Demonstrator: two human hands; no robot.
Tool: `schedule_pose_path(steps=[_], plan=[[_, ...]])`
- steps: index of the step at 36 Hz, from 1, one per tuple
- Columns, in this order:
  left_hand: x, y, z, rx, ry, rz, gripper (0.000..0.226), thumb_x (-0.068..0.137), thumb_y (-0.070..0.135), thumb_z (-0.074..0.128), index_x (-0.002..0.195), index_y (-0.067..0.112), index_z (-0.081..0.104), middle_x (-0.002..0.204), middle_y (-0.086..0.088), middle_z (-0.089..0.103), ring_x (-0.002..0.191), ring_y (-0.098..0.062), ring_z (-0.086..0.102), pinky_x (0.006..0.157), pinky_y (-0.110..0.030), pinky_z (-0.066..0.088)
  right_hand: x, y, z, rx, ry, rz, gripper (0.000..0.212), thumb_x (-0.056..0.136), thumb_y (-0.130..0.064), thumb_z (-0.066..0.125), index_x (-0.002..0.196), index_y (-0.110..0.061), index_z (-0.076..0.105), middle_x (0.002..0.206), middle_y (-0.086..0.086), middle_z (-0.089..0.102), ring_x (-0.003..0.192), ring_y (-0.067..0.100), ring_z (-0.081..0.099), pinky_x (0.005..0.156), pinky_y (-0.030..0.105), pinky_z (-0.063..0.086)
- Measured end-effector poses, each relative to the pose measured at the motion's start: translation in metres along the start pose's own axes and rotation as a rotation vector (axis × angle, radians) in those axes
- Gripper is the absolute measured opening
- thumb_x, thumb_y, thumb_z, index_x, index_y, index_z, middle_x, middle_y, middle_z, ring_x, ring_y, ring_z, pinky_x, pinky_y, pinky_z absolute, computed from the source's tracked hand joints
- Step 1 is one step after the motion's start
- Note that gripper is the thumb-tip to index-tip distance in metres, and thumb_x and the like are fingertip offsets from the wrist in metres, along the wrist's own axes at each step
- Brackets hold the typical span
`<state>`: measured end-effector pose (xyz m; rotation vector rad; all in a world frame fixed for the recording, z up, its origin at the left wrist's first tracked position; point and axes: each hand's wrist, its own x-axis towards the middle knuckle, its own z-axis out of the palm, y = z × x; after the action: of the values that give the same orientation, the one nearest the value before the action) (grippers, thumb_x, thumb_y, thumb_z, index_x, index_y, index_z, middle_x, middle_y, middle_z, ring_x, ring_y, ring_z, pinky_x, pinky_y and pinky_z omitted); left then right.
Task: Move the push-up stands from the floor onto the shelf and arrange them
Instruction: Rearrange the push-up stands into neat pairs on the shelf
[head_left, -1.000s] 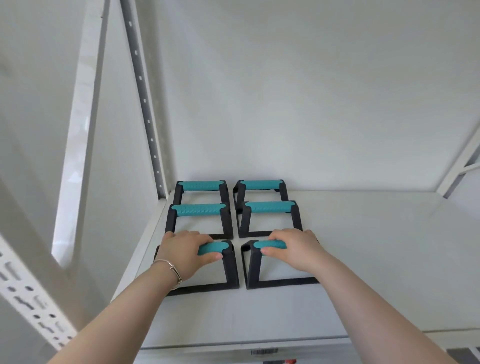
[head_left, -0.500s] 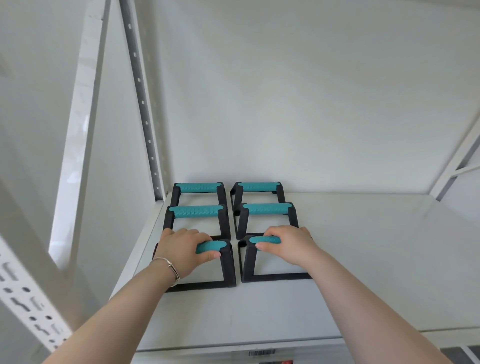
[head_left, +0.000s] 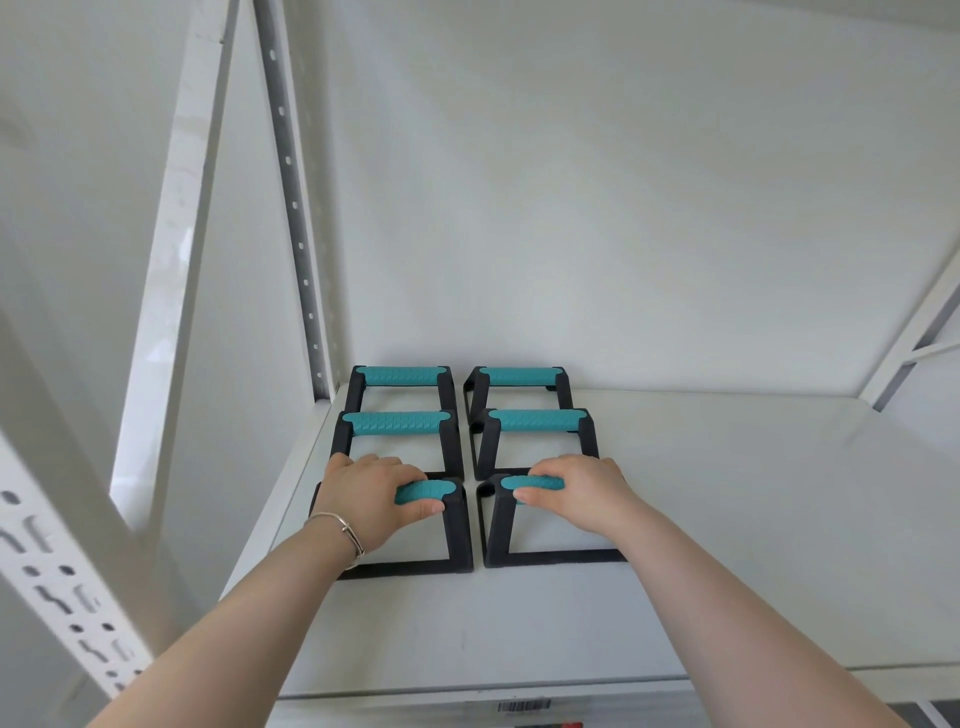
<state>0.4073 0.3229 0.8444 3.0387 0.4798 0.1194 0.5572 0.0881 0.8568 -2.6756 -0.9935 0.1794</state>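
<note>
Several black push-up stands with teal grips stand on the white shelf (head_left: 727, 519) in two columns at its left end. My left hand (head_left: 371, 493) is wrapped around the teal handle of the front left stand (head_left: 457, 530). My right hand (head_left: 582, 491) is wrapped around the handle of the front right stand (head_left: 496, 530). Both front stands rest on the shelf, close behind them the middle left stand (head_left: 395, 423) and middle right stand (head_left: 537, 421). At the back are the rear left stand (head_left: 400, 375) and rear right stand (head_left: 519, 376), near the wall.
A perforated grey upright (head_left: 293, 208) rises at the shelf's back left corner, a white post (head_left: 171, 249) stands nearer on the left, and a slotted white beam (head_left: 57, 587) crosses the lower left. The shelf's right side is bare. A barcode label (head_left: 522, 705) sits on the front edge.
Both hands have slid the two front stands a little toward the back, closing the gap to the middle row. The grip of each hand is unchanged.
</note>
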Motion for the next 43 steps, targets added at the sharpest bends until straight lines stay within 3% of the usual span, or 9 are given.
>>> schedule_pose_path(steps=[19, 27, 43], plan=[[-0.0012, 0.0014, -0.0025, -0.005, -0.004, 0.000, 0.060, 0.083, 0.078, 0.033, 0.123, 0.041, 0.057, 0.103, 0.017, 0.063, 0.099, -0.011, 0.054, 0.092, -0.035, 0.037, -0.0023, 0.0002, 0.0028, 0.003, 0.027, 0.001, 0.047, 0.086, -0.074, 0.045, 0.099, -0.035, 0.067, 0.094, -0.007, 0.067, 0.095, 0.015, 0.057, 0.094, 0.036, 0.037], [-0.0025, 0.0010, -0.0039, 0.000, 0.001, 0.007, 0.059, 0.084, 0.078, 0.034, 0.124, 0.041, 0.057, 0.103, 0.017, 0.062, 0.100, -0.011, 0.054, 0.091, -0.034, 0.036, -0.0027, 0.0036, 0.0043, 0.005, 0.042, -0.031, 0.045, 0.086, -0.073, 0.046, 0.100, -0.036, 0.067, 0.094, -0.007, 0.065, 0.092, 0.014, 0.054, 0.085, 0.032, 0.031], [-0.0028, 0.0025, -0.0049, 0.003, -0.011, 0.000, 0.060, 0.084, 0.077, 0.034, 0.125, 0.040, 0.057, 0.105, 0.015, 0.063, 0.101, -0.011, 0.054, 0.091, -0.035, 0.036, -0.0014, 0.0035, 0.0073, -0.015, 0.057, -0.024, 0.044, 0.086, -0.073, 0.044, 0.101, -0.037, 0.065, 0.094, -0.010, 0.064, 0.091, 0.012, 0.054, 0.088, 0.033, 0.032]])
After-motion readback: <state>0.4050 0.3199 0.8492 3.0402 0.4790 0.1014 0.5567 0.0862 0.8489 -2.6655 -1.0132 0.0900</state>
